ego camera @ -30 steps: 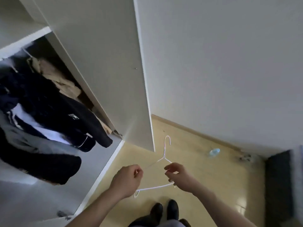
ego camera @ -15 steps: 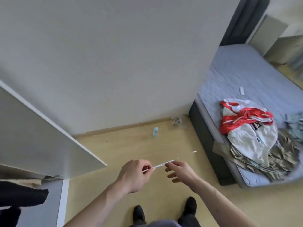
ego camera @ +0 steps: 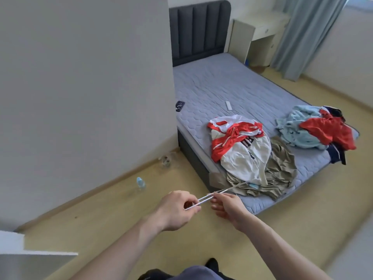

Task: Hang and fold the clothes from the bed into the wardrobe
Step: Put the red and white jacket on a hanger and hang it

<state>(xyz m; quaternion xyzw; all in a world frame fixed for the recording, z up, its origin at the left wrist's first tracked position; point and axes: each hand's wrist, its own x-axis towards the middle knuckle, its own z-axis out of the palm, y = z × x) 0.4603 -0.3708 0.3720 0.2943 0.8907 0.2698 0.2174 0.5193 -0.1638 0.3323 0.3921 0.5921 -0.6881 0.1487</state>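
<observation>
A white hanger (ego camera: pixel 203 199) is pinched between left hand (ego camera: pixel 177 209) and right hand (ego camera: pixel 228 207), its length aimed ahead-right at the red-and-white shirt (ego camera: pixel 242 150), nearer the right hand.

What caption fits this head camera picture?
Both hands, left and right, hold a white wire hanger near the bed strewn with clothes.

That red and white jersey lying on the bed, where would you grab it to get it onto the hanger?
Probably at the red collar and shoulder end of the red and white jersey, which lies toward the headboard. Come from the near bed edge, reaching over the tan garment. The jersey is crumpled, so lift it by the shoulders and let it hang open. Both hands hold the white hanger; free one first.
</observation>
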